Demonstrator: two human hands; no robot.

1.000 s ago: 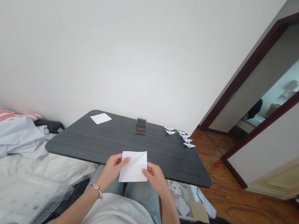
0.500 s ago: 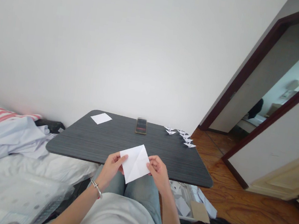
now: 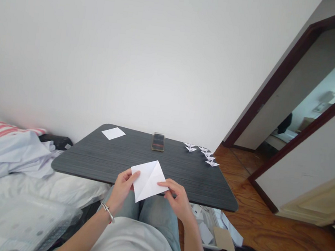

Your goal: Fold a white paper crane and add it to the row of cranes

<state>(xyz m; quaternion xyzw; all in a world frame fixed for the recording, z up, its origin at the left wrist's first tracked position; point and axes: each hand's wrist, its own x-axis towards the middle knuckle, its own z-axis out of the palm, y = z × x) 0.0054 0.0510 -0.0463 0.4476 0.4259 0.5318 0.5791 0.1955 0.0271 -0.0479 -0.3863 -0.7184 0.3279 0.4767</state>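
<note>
The left hand [image 3: 122, 188] pinches the left corner of a white paper square [image 3: 149, 174], thumb on top, fingers hidden behind the sheet. The right hand [image 3: 178, 197] grips the paper's lower right edge, its forefinger laid across the face. The sheet is held tilted like a diamond above the lap, just over the near edge of the dark table [image 3: 114, 157]; a diagonal crease runs from its top point down to the bottom corner. A metal bracelet [image 3: 107, 210] circles the left wrist.

From the paper, at 12 o'clock a small dark box [image 3: 158, 141] stands on the far part of the table. At 11 o'clock a flat white sheet [image 3: 113, 133] lies near the far left corner. At 1 o'clock a row of folded paper cranes [image 3: 203, 153] runs along the right edge; they are too small to count surely. At 9 o'clock lies rumpled bedding [image 3: 12, 154]. At 4 o'clock, on the wooden floor [image 3: 288, 236], paper scraps [image 3: 212, 230] sit partly hidden under the table and the right forearm.
</note>
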